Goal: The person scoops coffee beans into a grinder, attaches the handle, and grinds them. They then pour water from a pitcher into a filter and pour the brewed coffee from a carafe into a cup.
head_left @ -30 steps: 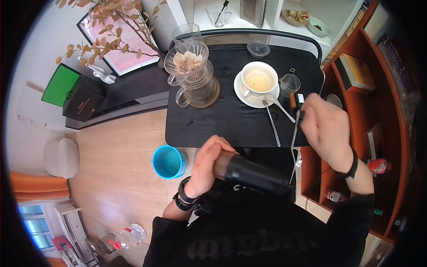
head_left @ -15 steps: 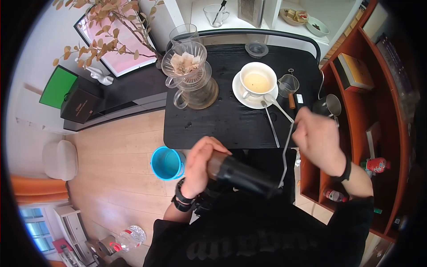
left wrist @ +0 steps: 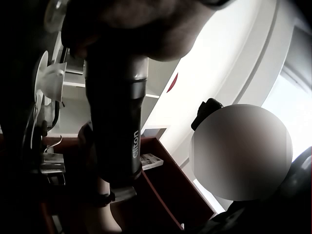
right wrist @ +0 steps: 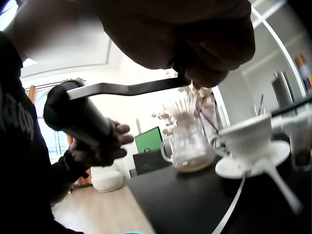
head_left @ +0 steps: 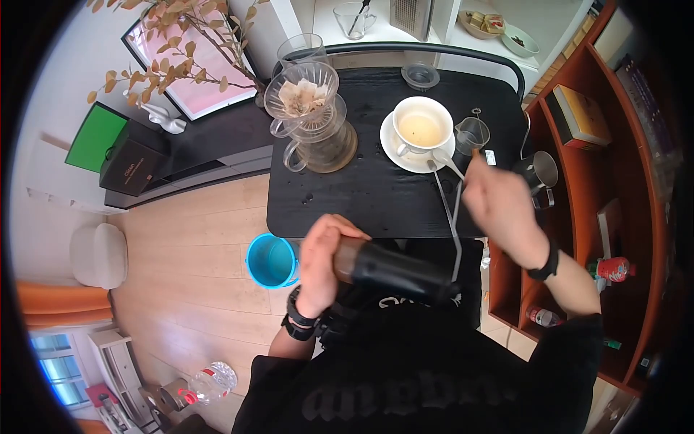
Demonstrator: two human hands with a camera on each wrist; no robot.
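Holding one grinder [head_left: 394, 271] (black): two hands [head_left: 318, 264], one crank [head_left: 457, 235].

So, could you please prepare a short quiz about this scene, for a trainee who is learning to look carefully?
1. True or false: the left hand holds the black grinder, and the right hand is at its crank.
2. What is directly under the white cup?
a) a wooden tray
b) a white saucer
c) a folded towel
3. Fill in the missing word: the blue bucket stands on the ____.

Key: 1 true; 2 b; 3 floor
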